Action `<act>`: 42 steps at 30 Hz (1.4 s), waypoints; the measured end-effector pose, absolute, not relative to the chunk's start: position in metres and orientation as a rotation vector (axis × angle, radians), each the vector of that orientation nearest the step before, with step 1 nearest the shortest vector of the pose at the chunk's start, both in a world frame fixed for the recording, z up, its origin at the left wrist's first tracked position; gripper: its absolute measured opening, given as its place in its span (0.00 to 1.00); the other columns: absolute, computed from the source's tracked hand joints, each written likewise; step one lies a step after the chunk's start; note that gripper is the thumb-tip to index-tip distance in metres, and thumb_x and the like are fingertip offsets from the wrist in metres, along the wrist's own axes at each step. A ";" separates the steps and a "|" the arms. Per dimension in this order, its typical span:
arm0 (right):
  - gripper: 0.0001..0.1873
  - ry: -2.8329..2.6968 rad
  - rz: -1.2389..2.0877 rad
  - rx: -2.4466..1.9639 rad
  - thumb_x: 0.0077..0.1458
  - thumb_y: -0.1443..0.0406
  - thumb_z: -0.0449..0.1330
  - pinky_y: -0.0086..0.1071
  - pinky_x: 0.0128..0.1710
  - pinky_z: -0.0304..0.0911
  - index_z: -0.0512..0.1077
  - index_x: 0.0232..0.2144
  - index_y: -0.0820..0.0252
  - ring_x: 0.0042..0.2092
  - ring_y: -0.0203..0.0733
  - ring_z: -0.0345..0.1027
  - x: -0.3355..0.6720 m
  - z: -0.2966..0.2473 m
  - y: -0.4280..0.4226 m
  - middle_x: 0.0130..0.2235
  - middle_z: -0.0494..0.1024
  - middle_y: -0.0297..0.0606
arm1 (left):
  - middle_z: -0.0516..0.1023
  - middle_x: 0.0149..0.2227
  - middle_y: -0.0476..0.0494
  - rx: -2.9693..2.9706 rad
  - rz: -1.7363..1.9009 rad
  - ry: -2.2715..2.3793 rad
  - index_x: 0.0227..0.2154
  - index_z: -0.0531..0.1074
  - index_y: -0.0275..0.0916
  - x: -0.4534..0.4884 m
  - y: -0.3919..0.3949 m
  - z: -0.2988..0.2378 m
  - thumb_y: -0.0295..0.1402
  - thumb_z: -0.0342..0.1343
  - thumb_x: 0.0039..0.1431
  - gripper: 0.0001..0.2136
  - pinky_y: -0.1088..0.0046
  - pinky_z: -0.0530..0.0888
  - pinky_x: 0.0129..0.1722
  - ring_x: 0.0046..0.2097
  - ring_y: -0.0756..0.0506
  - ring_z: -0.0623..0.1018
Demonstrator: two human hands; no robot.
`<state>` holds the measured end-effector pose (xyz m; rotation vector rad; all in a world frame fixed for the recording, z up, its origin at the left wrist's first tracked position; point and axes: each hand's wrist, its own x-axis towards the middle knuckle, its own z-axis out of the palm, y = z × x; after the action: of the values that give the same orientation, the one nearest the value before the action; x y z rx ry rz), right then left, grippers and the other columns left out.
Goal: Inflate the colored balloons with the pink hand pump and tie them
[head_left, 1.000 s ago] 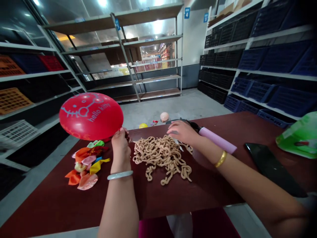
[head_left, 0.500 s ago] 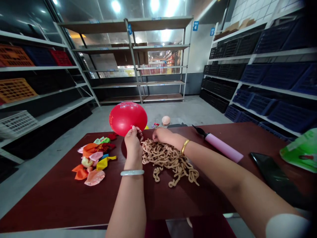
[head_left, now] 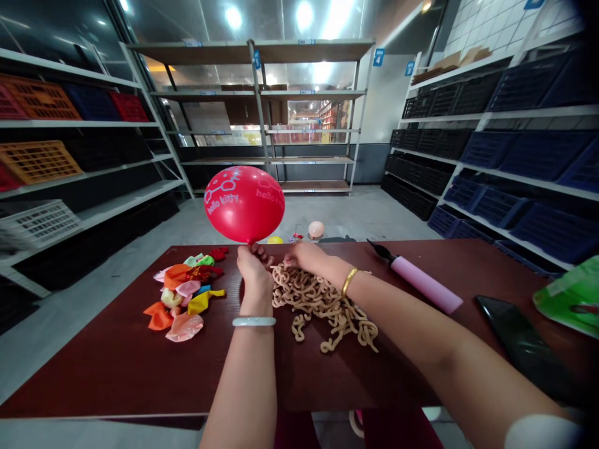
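Observation:
My left hand (head_left: 253, 265) is closed on the neck of an inflated red balloon (head_left: 244, 204) with white "hello kitty" print, which stands up above the fingers. Beside it, my right hand (head_left: 304, 257) is closed with bent fingers at the far left edge of a heap of beige, curly cord-like strands (head_left: 322, 299). Its fingertips are partly hidden, so what they pinch does not show. Left of my left arm lies a loose pile of uninflated balloons (head_left: 180, 290) in orange, pink, yellow, green and other colours.
A pink hand pump (head_left: 425, 284) with a black nozzle lies on the dark red table (head_left: 140, 380). Further right are a black phone-like slab (head_left: 519, 343) and a green bag (head_left: 571, 299). A pale balloon (head_left: 316, 229) shows beyond the far edge. Shelves with crates (head_left: 528, 149) flank the room.
The red balloon has tipped more upright and turned, so more of its print faces me. My right hand has shifted slightly left at the strands. The whole view has tilted a little.

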<state>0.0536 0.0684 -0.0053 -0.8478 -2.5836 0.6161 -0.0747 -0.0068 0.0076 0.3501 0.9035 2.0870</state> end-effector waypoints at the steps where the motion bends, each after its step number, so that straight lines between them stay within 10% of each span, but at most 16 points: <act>1: 0.05 -2.548 0.642 -0.859 0.51 0.70 0.62 0.31 0.40 0.63 0.78 0.32 0.61 0.40 0.44 0.74 0.054 -0.003 0.070 0.36 0.81 0.42 | 0.55 0.19 0.55 0.349 2.083 0.903 0.20 0.53 0.40 -0.076 -0.006 0.007 0.33 0.48 0.53 0.10 0.78 0.51 0.16 0.19 0.54 0.57; 20: 0.05 -2.055 1.453 -0.781 0.54 0.65 0.62 0.25 0.22 0.58 0.72 0.35 0.59 0.21 0.28 0.59 0.105 0.081 0.067 0.26 0.73 0.31 | 0.72 0.26 0.50 0.616 2.106 0.947 0.25 0.65 0.37 -0.070 -0.003 0.004 0.47 0.61 0.53 0.18 0.81 0.62 0.20 0.23 0.54 0.70; 28: 0.11 -1.542 1.835 -0.523 0.52 0.72 0.63 0.35 0.50 0.69 0.75 0.40 0.61 0.44 0.38 0.73 0.117 0.088 0.059 0.43 0.79 0.41 | 0.67 0.23 0.53 0.730 2.068 0.868 0.25 0.67 0.36 -0.065 -0.004 0.001 0.44 0.64 0.49 0.17 0.82 0.59 0.18 0.21 0.56 0.64; 42: 0.06 -2.051 1.020 -0.570 0.60 0.62 0.57 0.30 0.37 0.66 0.72 0.36 0.58 0.35 0.35 0.70 0.098 0.099 0.049 0.35 0.78 0.35 | 0.69 0.21 0.51 0.685 1.916 0.810 0.25 0.65 0.37 -0.059 -0.003 0.002 0.44 0.64 0.50 0.17 0.81 0.64 0.19 0.20 0.54 0.68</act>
<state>0.0975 0.0493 0.0988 -0.5700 -2.0515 1.0200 -0.0586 -0.0035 0.0020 0.6845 0.8101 1.9162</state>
